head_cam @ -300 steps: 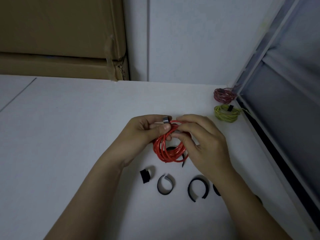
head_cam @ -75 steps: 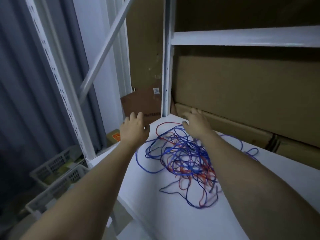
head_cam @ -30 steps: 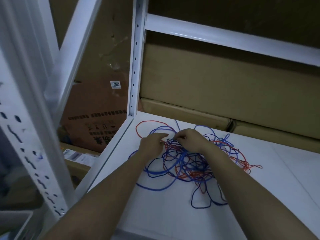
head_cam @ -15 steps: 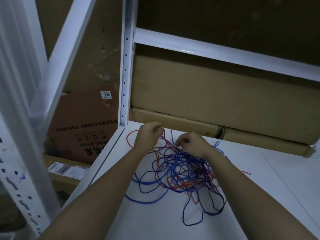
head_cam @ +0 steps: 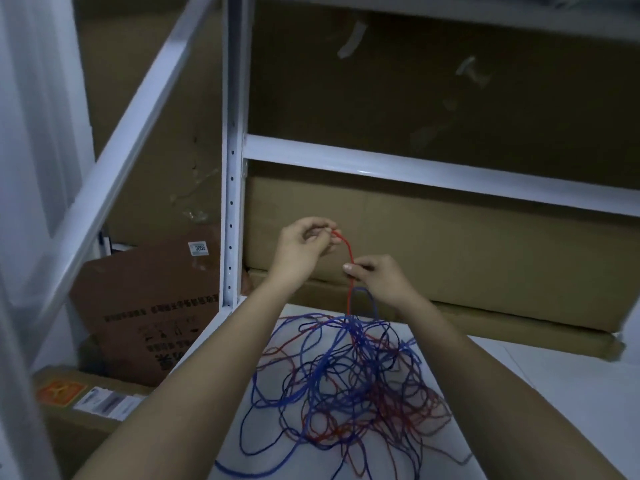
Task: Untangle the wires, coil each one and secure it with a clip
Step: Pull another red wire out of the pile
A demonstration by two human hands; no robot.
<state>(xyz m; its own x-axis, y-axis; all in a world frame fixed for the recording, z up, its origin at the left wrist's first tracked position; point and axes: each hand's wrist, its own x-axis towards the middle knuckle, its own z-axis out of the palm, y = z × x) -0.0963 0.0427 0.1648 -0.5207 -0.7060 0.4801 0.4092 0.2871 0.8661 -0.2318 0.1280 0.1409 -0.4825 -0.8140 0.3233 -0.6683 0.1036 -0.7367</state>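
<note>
Fingers of your left hand [head_cam: 300, 244] pinch the red wire [head_cam: 349, 252] end; your right hand [head_cam: 375, 277] pinches it at 5 o'clock. Tangle [head_cam: 346, 386] hides its run.

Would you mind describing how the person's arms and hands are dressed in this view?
Both forearms are bare up to the frame's edge: no sleeves show. The left hand and right hand wear no gloves, and no watch, ring or bracelet is visible on either.

Bare forearms, no sleeves, no jewellery
</note>
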